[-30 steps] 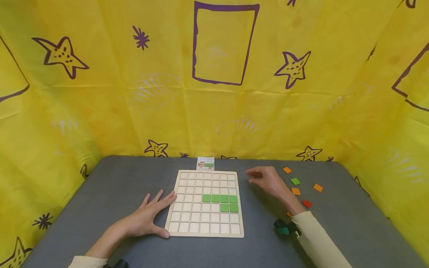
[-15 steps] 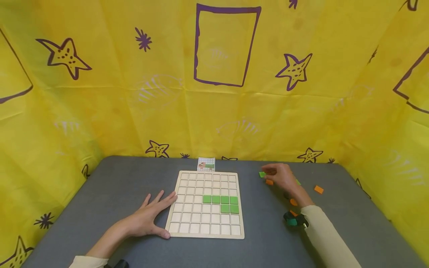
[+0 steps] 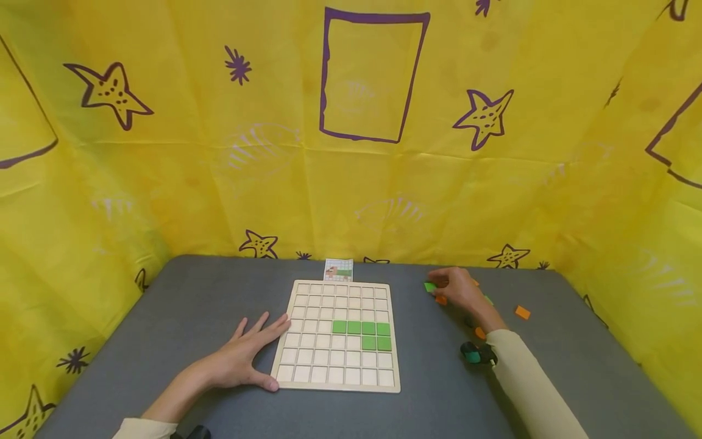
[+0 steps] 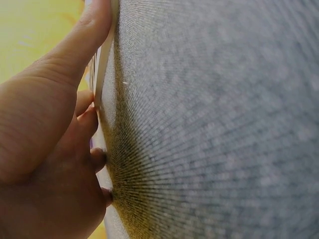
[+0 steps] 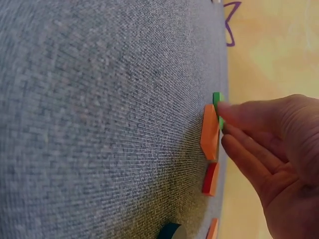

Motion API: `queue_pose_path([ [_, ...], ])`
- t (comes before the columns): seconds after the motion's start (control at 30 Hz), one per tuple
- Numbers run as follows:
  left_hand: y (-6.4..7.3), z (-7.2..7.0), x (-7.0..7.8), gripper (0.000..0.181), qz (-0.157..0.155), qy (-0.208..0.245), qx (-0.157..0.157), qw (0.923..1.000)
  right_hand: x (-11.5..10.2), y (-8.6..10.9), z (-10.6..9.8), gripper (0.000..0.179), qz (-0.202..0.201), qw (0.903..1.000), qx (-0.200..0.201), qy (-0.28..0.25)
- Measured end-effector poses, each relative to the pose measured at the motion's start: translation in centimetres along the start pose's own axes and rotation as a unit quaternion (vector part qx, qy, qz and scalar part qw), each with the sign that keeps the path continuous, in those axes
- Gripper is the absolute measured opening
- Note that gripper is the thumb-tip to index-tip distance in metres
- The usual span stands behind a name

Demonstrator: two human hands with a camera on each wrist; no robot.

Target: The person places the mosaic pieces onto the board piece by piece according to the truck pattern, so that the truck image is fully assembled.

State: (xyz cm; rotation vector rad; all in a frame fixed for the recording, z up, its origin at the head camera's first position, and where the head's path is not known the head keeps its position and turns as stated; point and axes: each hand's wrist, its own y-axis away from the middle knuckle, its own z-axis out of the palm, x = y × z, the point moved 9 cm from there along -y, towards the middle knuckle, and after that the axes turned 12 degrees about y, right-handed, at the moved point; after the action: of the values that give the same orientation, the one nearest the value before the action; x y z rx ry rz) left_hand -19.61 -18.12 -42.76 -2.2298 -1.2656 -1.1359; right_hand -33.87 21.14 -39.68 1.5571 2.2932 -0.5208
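A green square tile (image 3: pixel 429 286) is pinched by the fingertips of the right hand (image 3: pixel 460 289) near the table's (image 3: pixel 164 317) far right edge, beside an orange tile (image 3: pixel 441 300). The wooden grid board's (image 3: pixel 307 341) left edge is touched by the flat, spread left hand (image 3: pixel 241 356).

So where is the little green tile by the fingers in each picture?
Head: the green tile lies on the gray table, right of the board, at the right hand's fingertips.
Left wrist: not in it.
Right wrist: the green tile is at the fingertips, above an orange tile.
Shared landmark: the orange tile.
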Motion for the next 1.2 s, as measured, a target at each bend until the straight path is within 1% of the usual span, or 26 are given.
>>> queue_pose_path([
  [0.2, -0.1, 0.0, 0.0, 0.113, 0.0, 0.001, -0.002, 1.0, 0.4, -0.1, 0.2, 0.038, 0.006, 1.0, 0.002, 0.006],
  [0.53, 0.0, 0.0, 0.1, 0.113, 0.005, -0.003, 0.001, 1.0, 0.1, 0.0, 0.5, 0.038, -0.011, 0.9996, 0.007, 0.027],
  [0.63, 0.0, 0.0, 0.2, 0.113, 0.006, -0.003, 0.0, 1.0, 0.1, 0.1, 0.5, 0.037, -0.016, 0.9995, 0.011, 0.024],
  [0.83, -0.1, 0.0, 0.1, 0.113, 0.0, 0.0, -0.001, 1.0, -0.1, 0.2, 0.5, 0.036, -0.012, 0.9996, 0.019, 0.014],
  [0.93, -0.1, 0.0, 0.1, 0.113, 0.0, 0.0, -0.001, 1.0, -0.4, 0.3, 0.3, 0.035, -0.013, 0.9996, 0.021, 0.011],
  [1.2, -0.1, 0.1, -0.1, 0.112, -0.002, 0.0, -0.003, 1.0, -2.1, 0.8, 0.0, 0.033, -0.035, 0.9991, 0.022, 0.011],
])
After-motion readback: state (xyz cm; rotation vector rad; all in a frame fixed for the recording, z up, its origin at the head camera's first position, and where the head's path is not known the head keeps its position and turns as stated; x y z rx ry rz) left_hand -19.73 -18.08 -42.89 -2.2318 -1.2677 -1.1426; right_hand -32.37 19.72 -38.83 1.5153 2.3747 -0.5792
